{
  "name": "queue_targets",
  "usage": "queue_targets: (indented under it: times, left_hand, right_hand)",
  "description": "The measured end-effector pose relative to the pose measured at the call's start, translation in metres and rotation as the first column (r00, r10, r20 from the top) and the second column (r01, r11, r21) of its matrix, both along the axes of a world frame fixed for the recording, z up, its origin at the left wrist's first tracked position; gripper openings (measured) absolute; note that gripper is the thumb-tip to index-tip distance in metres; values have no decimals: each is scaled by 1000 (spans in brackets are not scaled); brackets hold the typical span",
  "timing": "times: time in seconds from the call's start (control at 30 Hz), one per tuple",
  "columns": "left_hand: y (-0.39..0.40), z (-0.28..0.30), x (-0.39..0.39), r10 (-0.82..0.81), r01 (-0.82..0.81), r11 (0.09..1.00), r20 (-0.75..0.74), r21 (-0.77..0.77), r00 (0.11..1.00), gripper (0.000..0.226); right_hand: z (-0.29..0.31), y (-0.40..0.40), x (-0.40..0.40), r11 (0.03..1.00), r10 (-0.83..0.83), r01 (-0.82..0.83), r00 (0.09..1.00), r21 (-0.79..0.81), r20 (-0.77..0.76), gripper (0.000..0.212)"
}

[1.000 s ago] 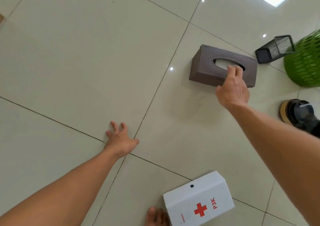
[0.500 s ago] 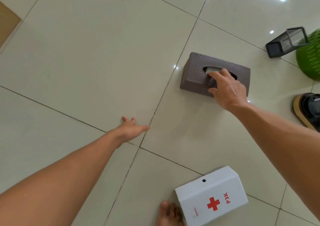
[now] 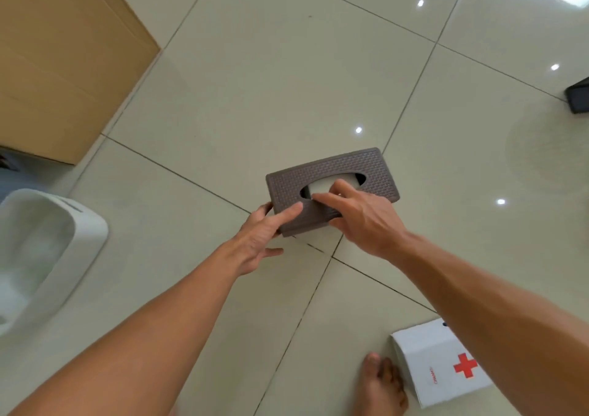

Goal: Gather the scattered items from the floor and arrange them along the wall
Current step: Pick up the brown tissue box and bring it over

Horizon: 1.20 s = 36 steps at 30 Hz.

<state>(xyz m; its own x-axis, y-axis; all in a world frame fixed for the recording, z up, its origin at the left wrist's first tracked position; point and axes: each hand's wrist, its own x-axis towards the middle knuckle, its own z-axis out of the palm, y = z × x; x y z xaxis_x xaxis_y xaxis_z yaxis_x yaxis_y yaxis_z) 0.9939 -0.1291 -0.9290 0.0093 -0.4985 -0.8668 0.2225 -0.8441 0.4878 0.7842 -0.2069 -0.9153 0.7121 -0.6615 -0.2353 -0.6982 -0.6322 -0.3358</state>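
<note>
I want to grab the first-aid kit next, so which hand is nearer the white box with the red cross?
Right. The right hand holds the brown woven tissue box; the left hand grips its far corner.

We see brown basket-weave tissue box between our hands, white box with red cross under right forearm, tan cardboard box and white bin left, beige glossy floor.
</note>
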Motion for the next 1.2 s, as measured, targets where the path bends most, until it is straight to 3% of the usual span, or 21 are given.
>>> queue_targets:
  times: [0.23,0.3,0.37,0.47,0.53,0.6,0.77,0.83,1.03,1.2]
  left_hand:
    - [52,3,58,259,-257,965,-30,60,966,67]
    - [59,5,74,357,-357,933,-8,41,934,58]
    - [66,5,92,447,-447,894,6,35,895,50]
    - [74,6,119,556,-556,831,18,26,831,48]
    - [76,7,136,617,-617,787,18,18,787,44]
    - [74,9,154,679,-679,734,10,16,734,37]
    - [58,10,196,752,-751,658,8,-52,659,57]
    - [47,9,212,772,-768,635,30,-83,635,64]
    - [12,4,239,850,-846,524,2,-94,527,70]
    - [-4,0,245,942,-940,337,34,-56,335,71]
  right_hand:
    - [12,15,70,993,106,-111,989,43,107,55]
    - [14,21,87,994,18,-38,980,98,200,58]
    - [13,28,101,969,-210,159,935,191,285,60]
    - [3,36,118,795,-589,507,778,333,220,68]
    - [-2,38,127,596,-729,597,682,536,51,75]
    - [-7,42,134,458,-749,597,659,658,-76,74]
    - [-18,79,140,544,-580,511,802,665,-141,67]
    - [-24,95,136,534,-547,491,822,688,-161,66]
    - [-41,118,114,427,-674,590,713,685,-193,63]
    - [-47,123,96,356,-735,630,645,690,-209,65]
